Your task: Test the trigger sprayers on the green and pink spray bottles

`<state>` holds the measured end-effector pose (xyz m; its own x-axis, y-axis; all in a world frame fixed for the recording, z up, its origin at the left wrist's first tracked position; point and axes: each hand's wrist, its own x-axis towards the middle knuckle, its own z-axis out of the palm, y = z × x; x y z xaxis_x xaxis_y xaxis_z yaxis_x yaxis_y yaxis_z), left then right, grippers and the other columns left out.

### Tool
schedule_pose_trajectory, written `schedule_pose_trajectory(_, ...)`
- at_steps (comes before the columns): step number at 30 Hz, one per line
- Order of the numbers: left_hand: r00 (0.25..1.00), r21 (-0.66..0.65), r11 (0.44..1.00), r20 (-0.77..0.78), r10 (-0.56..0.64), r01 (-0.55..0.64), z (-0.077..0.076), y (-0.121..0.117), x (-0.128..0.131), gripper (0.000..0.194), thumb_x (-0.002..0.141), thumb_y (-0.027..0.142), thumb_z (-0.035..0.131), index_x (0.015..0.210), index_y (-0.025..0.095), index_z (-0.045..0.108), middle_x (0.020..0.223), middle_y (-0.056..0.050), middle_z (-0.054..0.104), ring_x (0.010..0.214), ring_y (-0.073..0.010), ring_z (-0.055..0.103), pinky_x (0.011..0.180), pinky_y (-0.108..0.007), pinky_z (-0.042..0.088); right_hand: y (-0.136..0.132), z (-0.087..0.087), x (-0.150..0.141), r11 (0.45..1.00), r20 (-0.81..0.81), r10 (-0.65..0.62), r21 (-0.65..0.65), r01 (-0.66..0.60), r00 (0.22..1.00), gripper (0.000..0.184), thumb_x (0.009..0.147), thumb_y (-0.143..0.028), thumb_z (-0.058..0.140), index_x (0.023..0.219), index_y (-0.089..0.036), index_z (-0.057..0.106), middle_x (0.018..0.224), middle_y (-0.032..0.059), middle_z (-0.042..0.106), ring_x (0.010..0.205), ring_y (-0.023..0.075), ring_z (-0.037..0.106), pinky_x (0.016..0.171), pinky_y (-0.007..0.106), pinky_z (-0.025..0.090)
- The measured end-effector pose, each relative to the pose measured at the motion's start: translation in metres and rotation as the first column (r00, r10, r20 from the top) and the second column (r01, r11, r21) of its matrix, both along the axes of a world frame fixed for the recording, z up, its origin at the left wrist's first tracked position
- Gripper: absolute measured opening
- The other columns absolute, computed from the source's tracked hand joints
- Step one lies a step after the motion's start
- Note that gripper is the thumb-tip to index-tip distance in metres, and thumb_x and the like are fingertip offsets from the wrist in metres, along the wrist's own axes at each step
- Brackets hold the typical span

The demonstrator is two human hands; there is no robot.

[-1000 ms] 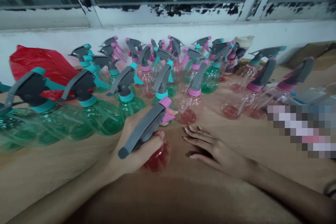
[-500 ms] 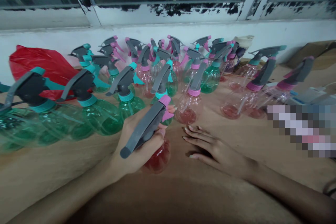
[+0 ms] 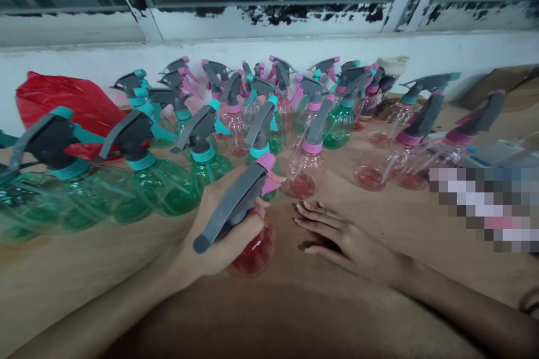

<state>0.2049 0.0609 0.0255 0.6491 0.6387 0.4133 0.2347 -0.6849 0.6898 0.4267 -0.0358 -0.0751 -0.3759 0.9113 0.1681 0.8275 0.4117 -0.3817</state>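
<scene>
My left hand [image 3: 219, 230] is wrapped round a pink spray bottle [image 3: 255, 249] that stands on the brown table [image 3: 295, 314]. The bottle's grey trigger head with a pink nozzle [image 3: 236, 202] juts up and toward me over my fingers. My right hand [image 3: 341, 238] lies flat on the table just right of the bottle, fingers stretched out together, holding nothing and not touching the bottle.
Several green spray bottles [image 3: 164, 179] and pink spray bottles [image 3: 305, 165] with grey heads crowd the table behind my hands. A red plastic bag [image 3: 71, 104] lies at the far left. A white wall and window frame [image 3: 269, 17] close the back. A blurred patch sits at right.
The bottle's head tilted very slightly in my left hand. My right hand has stayed where it was.
</scene>
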Motion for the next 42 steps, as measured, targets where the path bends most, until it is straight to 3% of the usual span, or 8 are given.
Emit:
schedule_pose_trajectory(8, 0.999, 0.041, 0.999, -0.028, 0.023, -0.022, -0.0006, 0.0000, -0.0027, 0.008, 0.070, 0.020, 0.047, 0.067, 0.024, 0.042, 0.065, 0.002, 0.050, 0.056, -0.0165, 0.052, 0.056, -0.032, 0.047, 0.0001, 0.0018, -0.0009, 1.000, -0.019, -0.002, -0.007, 0.002, 1.000, 0.048, 0.090, -0.043, 0.045, 0.134, -0.025, 0.039, 0.142, 0.0019, 0.038, 0.133, 0.0198, 0.029, 0.110, 0.045, 0.026)
schedule_pose_trajectory(15, 0.997, 0.039, 0.999, -0.075, -0.001, 0.004, -0.0071, 0.0037, -0.0075, 0.012, 0.075, 0.019, 0.048, 0.084, 0.024, 0.054, 0.075, 0.001, 0.061, 0.067, -0.0176, 0.060, 0.068, -0.033, 0.052, 0.0001, 0.0017, -0.0004, 1.000, -0.007, 0.006, -0.009, -0.006, 1.000, 0.048, 0.090, -0.043, 0.044, 0.134, -0.024, 0.039, 0.142, 0.0025, 0.038, 0.133, 0.0198, 0.028, 0.110, 0.045, 0.026)
schedule_pose_trajectory(19, 0.998, 0.061, 0.998, -0.067, 0.007, -0.003, -0.0029, 0.0027, -0.0049, 0.008, 0.075, 0.019, 0.047, 0.075, 0.024, 0.053, 0.073, 0.001, 0.059, 0.064, -0.0177, 0.057, 0.064, -0.033, 0.050, 0.0000, 0.0017, -0.0009, 1.000, 0.000, 0.005, -0.007, -0.005, 1.000, 0.047, 0.090, -0.042, 0.044, 0.134, -0.024, 0.040, 0.142, 0.0026, 0.038, 0.133, 0.0194, 0.029, 0.110, 0.044, 0.025)
schedule_pose_trajectory(25, 0.999, -0.005, 1.000, 0.045, 0.004, -0.003, -0.0019, -0.0001, -0.0011, 0.025, 0.069, 0.014, 0.049, 0.089, 0.026, 0.056, 0.079, 0.000, 0.059, 0.071, -0.0192, 0.059, 0.068, -0.033, 0.050, 0.0006, 0.0004, -0.0005, 1.000, -0.005, 0.004, -0.007, -0.004, 1.000, 0.048, 0.089, -0.043, 0.045, 0.134, -0.025, 0.040, 0.142, 0.0023, 0.039, 0.133, 0.0198, 0.029, 0.110, 0.045, 0.026)
schedule_pose_trajectory(42, 0.994, -0.100, 0.994, 0.103, -0.030, 0.040, -0.0041, -0.0010, 0.0011, 0.033, 0.067, 0.011, 0.051, 0.096, 0.027, 0.059, 0.091, -0.002, 0.062, 0.071, -0.0186, 0.064, 0.066, -0.032, 0.053, 0.0004, 0.0001, -0.0001, 1.000, 0.013, 0.010, 0.006, -0.010, 1.000, 0.048, 0.090, -0.043, 0.044, 0.134, -0.025, 0.039, 0.142, 0.0029, 0.037, 0.133, 0.0200, 0.028, 0.109, 0.046, 0.027)
